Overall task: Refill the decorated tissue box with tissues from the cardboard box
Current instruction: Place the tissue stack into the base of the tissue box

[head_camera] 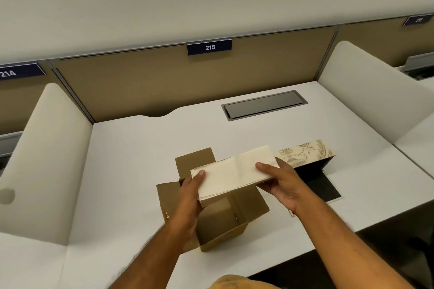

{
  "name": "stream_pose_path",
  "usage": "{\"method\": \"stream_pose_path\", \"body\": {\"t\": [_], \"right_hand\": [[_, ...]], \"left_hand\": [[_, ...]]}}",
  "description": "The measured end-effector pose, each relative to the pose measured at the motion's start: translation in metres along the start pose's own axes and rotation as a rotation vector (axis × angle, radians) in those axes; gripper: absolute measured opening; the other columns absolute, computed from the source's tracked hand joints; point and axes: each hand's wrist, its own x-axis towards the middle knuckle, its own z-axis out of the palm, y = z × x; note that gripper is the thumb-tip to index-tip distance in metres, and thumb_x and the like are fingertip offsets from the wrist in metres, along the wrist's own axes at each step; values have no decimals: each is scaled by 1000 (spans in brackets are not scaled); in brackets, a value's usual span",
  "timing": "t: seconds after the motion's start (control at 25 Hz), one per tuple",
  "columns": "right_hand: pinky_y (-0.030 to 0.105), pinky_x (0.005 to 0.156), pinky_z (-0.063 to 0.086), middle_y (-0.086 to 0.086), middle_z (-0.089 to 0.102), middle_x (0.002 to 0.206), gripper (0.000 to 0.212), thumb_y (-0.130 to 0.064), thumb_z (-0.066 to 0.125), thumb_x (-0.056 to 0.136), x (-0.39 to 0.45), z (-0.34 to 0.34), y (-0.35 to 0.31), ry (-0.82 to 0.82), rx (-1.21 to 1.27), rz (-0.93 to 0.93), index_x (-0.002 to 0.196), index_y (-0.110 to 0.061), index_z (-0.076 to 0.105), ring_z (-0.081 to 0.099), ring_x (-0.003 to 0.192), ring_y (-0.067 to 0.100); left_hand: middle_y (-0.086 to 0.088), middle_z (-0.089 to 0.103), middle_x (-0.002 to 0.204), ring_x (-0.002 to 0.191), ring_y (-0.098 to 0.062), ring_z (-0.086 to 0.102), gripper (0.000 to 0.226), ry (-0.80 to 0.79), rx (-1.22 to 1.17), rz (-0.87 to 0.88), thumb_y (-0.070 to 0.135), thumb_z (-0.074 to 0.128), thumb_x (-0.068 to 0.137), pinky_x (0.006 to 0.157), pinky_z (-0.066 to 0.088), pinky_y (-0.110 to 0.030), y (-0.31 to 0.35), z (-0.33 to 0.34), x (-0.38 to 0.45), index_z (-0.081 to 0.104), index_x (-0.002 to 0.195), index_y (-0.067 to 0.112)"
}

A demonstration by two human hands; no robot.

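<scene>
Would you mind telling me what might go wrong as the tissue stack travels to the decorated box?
1. The tissue stack is held only at its two ends by the left hand and right hand, above the cardboard box; loose sheets could sag or fan out.
2. The decorated tissue box lies partly behind the stack, its opening mostly hidden, so tissues might catch its edge.

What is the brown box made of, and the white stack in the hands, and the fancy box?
The brown box looks like plain matte cardboard: dull tan, with stiff flaps folded open. The white stack looks like soft paper tissue: thin layers show along its edge. The fancy box seems to be stiff card or board with a cream printed pattern; its true material is hard to tell.
</scene>
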Motion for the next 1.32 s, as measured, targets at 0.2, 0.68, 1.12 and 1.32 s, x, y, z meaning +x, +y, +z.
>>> {"method": "stream_pose_path", "body": {"t": [0.2, 0.68, 1.12, 1.32], "right_hand": [[56, 86, 65, 19, 64, 142, 68, -16, 85, 80, -13, -31, 0, -77, -32, 22, 144, -19, 60, 64, 130, 41], [40, 94, 65, 8, 62, 144, 66, -5, 77, 93, 16, -128, -42, -223, -252, 26, 145, -39, 54, 63, 130, 31], [53, 95, 63, 7, 73, 140, 59, -7, 76, 89, 61, -276, -92, -395, -237, 284, 142, -30, 63, 71, 126, 33], [51, 96, 64, 10, 75, 135, 53, 4, 70, 91, 73, -310, -89, -316, -290, 320, 138, -21, 67, 70, 125, 36]], "left_hand": [[-4, 78, 127, 120, -24, 74, 39, -39, -44, -8, 46, 71, 97, 83, 67, -40, -6, 13, -2, 69, 133, 30], [-7, 77, 129, 109, -25, 78, 31, -108, 31, 70, 23, 74, 89, 87, 66, -55, -35, 106, 14, 75, 120, 31], [6, 77, 128, 112, -26, 78, 56, -38, 63, -47, 21, 78, 86, 87, 66, -48, -110, 218, 22, 63, 136, 42], [-4, 73, 132, 114, -28, 75, 60, 1, 80, -159, 6, 72, 91, 82, 65, -36, -135, 246, 34, 56, 140, 36]]}}
